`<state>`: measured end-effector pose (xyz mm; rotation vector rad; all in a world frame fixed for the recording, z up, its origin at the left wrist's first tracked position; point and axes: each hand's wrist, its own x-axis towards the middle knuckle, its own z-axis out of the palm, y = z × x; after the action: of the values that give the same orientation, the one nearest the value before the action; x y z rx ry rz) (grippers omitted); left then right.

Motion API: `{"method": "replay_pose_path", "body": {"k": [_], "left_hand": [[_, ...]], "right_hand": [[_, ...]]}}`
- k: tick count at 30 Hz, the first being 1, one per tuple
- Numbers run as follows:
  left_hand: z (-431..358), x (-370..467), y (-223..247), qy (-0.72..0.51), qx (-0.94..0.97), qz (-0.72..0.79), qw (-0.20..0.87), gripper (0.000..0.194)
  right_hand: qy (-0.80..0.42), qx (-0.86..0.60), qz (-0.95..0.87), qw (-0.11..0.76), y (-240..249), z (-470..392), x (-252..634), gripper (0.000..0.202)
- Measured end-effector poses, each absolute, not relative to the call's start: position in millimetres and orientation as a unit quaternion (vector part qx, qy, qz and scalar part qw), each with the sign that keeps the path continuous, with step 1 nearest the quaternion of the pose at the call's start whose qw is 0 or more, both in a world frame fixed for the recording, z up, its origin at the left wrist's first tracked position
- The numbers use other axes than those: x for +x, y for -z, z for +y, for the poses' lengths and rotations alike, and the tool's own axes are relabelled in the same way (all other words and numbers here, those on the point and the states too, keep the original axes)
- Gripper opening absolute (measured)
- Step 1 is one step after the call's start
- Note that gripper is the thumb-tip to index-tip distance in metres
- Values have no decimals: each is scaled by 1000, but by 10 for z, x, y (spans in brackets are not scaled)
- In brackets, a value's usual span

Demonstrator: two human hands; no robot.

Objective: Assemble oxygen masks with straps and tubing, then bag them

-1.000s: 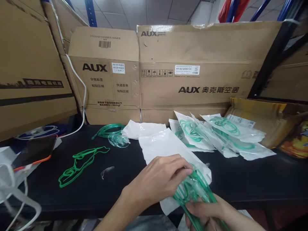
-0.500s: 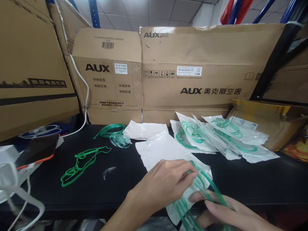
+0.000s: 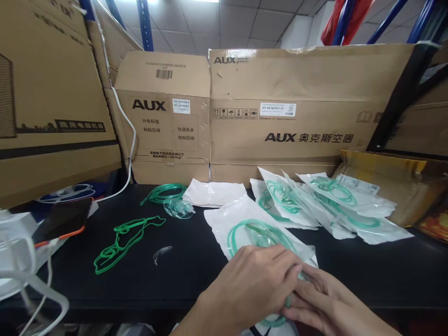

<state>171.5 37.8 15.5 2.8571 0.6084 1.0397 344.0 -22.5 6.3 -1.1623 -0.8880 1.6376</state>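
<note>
A coil of green tubing (image 3: 241,229) lies over a white pouch (image 3: 219,217) at the front middle of the table. I cannot tell whether this coil is inside the pouch or on top of it. My left hand (image 3: 259,277) is curled over the lower part of the coil, fingers bent and pressed together. Against its fingertips, my right hand (image 3: 324,298) closes from the right, thumb and fingers around the same bundle. Most of what they grip is hidden, but bits of green tubing show between and below the hands.
Several packed pouches with green tubing (image 3: 332,191) lie at the back right beside a brown carton (image 3: 402,177). A flat white packet (image 3: 214,192), another green coil (image 3: 164,192), green straps (image 3: 121,247), a clear scrap (image 3: 161,254) and a phone (image 3: 65,219) are to the left.
The tubing loops hung loosely between my hands; now a coil spreads over the upper pouch. My right hand has moved up against my left, and the view has shifted slightly.
</note>
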Motion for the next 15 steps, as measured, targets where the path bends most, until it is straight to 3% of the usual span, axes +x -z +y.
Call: {"method": "replay_pose_path", "body": {"k": [4, 9, 15], "left_hand": [[406, 1680, -205, -345, 912, 217, 42, 17], [393, 1680, -229, -348, 909, 226, 34, 19], [292, 1741, -183, -303, 931, 199, -39, 26]], "right_hand": [[-666, -458, -397, 435, -38, -223, 3460, 64], [-647, -453, -446, 420, 68, -262, 3615, 91], [-637, -464, -449, 420, 22, -177, 3529, 53]]}}
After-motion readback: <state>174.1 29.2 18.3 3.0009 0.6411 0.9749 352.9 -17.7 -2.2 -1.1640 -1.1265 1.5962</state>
